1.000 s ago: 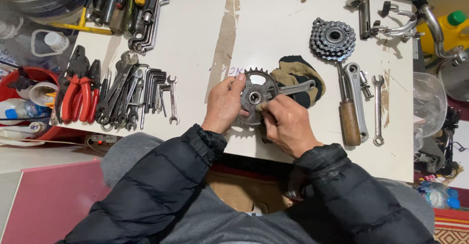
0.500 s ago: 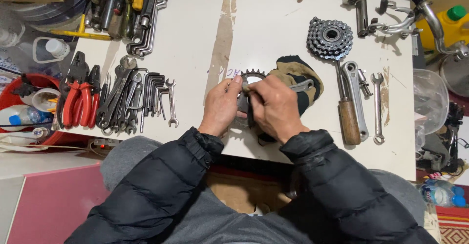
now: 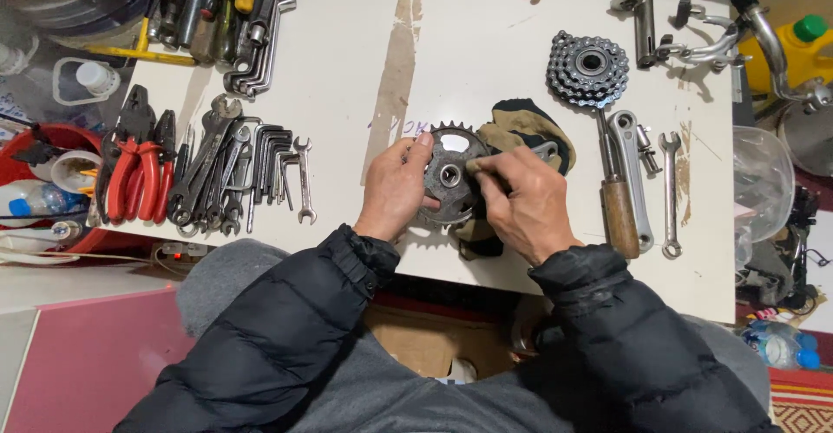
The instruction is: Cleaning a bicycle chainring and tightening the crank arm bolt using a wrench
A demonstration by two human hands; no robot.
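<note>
Two bare hands meet over one toothed chainring (image 3: 449, 175) at the near middle of the white table (image 3: 486, 42). Left of the grip, well apart: red-handled pliers (image 3: 130, 173), then a fanned row of wrenches and hex keys (image 3: 239, 173). Left hand (image 3: 395, 188): fingers curled around the chainring's left rim, thumb at the top teeth, holding it fast; this hand carries the part. Chainring: held between both hands, face toward the camera, round centre hole showing, so its axis runs up toward the viewer rather than along the table; its lower teeth sit just above the table's near edge. Right hand (image 3: 521, 203): pinched narrow, thumb and forefinger closed on a small piece of cloth or pad pressed at the ring's right face, just beside the centre hole; what exactly is pinched cannot be told. Both hands touch the ring, the left by the rim, the right at the hub. Under and behind the right hand: a tan and black glove (image 3: 525, 125), touching the ring's right side. Further right, apart from the grip: a cog cluster (image 3: 587, 68), a wooden-handled tool (image 3: 618, 212), a crank arm (image 3: 635, 173), an open-ended spanner (image 3: 670, 194).
</note>
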